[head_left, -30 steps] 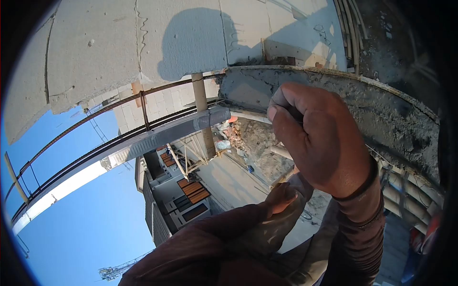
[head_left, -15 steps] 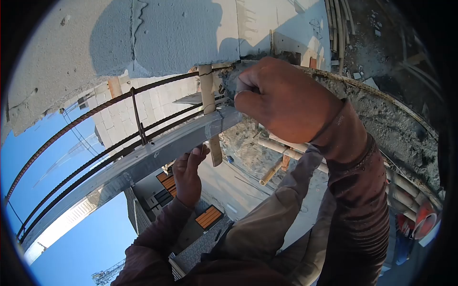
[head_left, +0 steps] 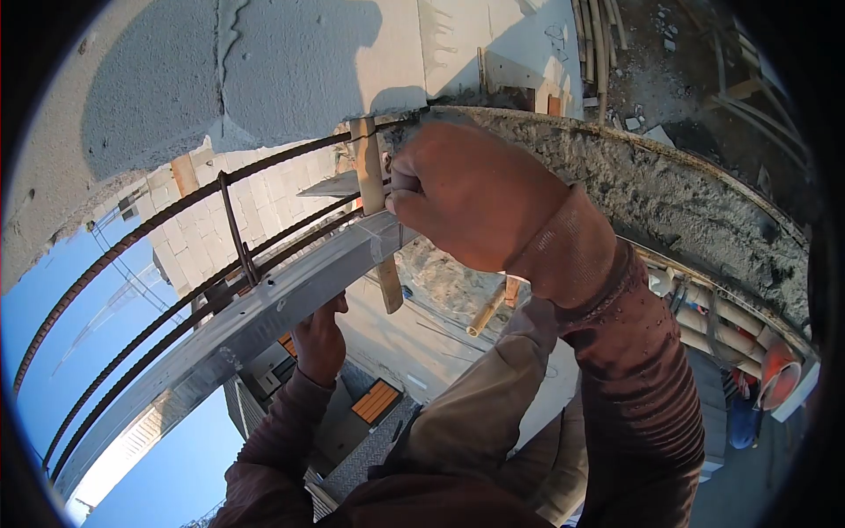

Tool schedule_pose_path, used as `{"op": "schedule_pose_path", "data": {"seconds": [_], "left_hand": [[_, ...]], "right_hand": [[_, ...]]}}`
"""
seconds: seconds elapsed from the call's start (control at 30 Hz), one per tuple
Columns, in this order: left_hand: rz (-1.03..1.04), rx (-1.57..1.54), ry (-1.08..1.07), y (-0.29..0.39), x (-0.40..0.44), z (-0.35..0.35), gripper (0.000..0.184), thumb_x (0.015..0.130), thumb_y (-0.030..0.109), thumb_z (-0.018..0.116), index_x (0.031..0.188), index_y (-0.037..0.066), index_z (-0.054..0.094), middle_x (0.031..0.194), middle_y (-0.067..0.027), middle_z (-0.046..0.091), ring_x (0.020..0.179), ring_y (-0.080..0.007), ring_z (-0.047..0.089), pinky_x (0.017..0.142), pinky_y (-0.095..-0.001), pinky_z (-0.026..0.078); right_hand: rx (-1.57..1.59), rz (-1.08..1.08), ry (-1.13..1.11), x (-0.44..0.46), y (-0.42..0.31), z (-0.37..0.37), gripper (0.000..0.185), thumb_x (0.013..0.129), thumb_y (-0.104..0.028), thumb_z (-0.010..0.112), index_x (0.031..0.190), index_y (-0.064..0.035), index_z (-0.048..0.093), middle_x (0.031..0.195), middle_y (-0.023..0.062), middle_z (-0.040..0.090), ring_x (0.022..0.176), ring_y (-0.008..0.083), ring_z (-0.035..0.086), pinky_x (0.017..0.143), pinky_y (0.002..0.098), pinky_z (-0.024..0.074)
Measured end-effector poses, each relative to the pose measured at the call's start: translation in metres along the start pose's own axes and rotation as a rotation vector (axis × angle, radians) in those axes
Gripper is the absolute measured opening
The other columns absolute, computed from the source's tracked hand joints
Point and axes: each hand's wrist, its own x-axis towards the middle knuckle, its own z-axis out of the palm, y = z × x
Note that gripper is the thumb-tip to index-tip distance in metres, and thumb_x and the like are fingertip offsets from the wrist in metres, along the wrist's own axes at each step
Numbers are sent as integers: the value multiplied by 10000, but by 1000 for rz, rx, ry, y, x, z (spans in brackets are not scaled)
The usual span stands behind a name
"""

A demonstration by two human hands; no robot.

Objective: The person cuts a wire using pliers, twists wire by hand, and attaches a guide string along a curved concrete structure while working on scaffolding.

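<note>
My right hand (head_left: 480,194) is closed beside the end of a long grey board (head_left: 264,304), near an upright bamboo piece (head_left: 368,167); what its fingers hold, if anything, is hidden. My left hand (head_left: 321,343) reaches up under the board's lower edge, its fingertips partly hidden behind it. Ribbed steel bars (head_left: 158,211) run along the board's upper side, joined by a thin steel tie (head_left: 233,224). A rough wet-looking concrete strip (head_left: 651,185) extends to the right of my right hand.
Pale blocks (head_left: 290,70) form a wall above, with a shadow across it. Bamboo poles (head_left: 607,53) lie at the upper right. An orange bucket-like object (head_left: 779,378) stands at the lower right. Far below are ground and a building with orange slatted panels (head_left: 377,400).
My left hand has risen leftward from beside my leg to the board's underside. My right hand has moved left to the bamboo and board end. The view has shifted.
</note>
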Motion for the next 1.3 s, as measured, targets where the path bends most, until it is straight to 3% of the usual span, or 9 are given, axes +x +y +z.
{"op": "schedule_pose_path", "data": {"seconds": [0.07,0.13,0.2,0.4,0.5,0.8,1.0,1.1,1.3], "left_hand": [[-189,-149,-74,-12,-11,-4,192,854,-81,481,980,11,594,908,-111,608,871,-273,572,790,-402,457],[-126,-28,-55,-25,-14,-4,162,863,-53,464,946,21,582,887,-106,580,878,-288,566,799,-416,453],[193,356,54,-37,-2,1,173,1001,55,397,927,12,548,747,-79,516,678,-212,525,650,-335,443],[137,336,42,-38,8,11,136,959,29,424,857,40,513,751,-82,507,703,-248,525,644,-374,419],[226,464,93,-33,13,18,142,955,1,421,857,43,515,745,-81,506,703,-246,520,644,-370,418],[80,278,58,-20,-9,-3,145,971,-10,438,940,5,579,735,-59,541,619,-151,511,573,-292,426],[-239,-77,41,-23,-24,13,217,993,88,472,863,-24,605,642,-36,515,608,-98,488,565,-254,402],[-300,-144,96,-27,-27,9,280,1005,136,485,808,-25,602,613,-19,501,587,-83,464,553,-244,380],[-491,-309,78,-9,-32,-15,278,1004,165,505,753,51,547,656,17,485,602,-60,423,565,-242,349]], "right_hand": [[-19,-32,-1,-13,-2,-12,180,855,-162,654,879,15,679,758,198,622,741,361,631,722,446,502],[-61,-75,60,-17,-7,-13,176,859,-161,660,904,8,682,795,195,633,782,369,638,748,452,508],[-131,-122,186,-17,-12,-6,182,856,-163,667,912,9,681,822,195,648,801,381,645,754,460,513],[-92,91,173,-2,-11,9,162,846,-153,684,908,-3,684,842,197,670,790,395,653,740,464,520],[-145,90,244,9,-7,-1,150,843,-151,688,883,-6,680,781,192,666,761,386,659,715,461,519],[-73,32,167,11,-13,1,138,832,-159,706,873,-30,682,760,177,663,756,375,657,713,463,517],[-181,122,38,8,-9,14,143,844,-161,687,914,-37,701,840,154,684,848,369,649,772,474,513],[-146,-69,185,-7,-9,23,121,837,-140,683,902,-39,698,831,150,681,795,370,653,742,472,520],[-252,29,33,-43,-25,-4,59,812,-77,656,817,-20,644,797,150,668,680,342,658,664,445,533]]}}
